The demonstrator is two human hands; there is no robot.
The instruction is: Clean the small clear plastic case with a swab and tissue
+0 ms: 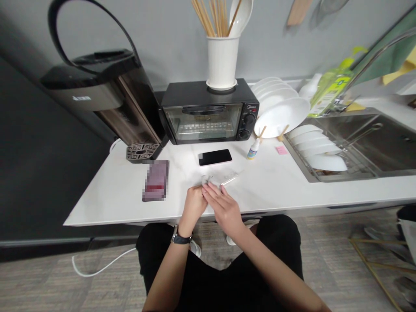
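head view: pale flat slab (225, 177) on counter (292, 182), left hand (194, 203) clenched on its near end, grip of right hand (224, 207) unclear

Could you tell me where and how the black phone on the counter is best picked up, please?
Probably by its two long edges, pinched from above on the near side. The phone lies flat on the counter with its long side across, so only the edges offer a grip, and the oven stands close behind.

utensil holder (222, 60) on oven (185, 96) | phone (215, 157) before oven | flat piece (225, 177) before phone | bottle (253, 149) right of phone | sink (391, 145) far right
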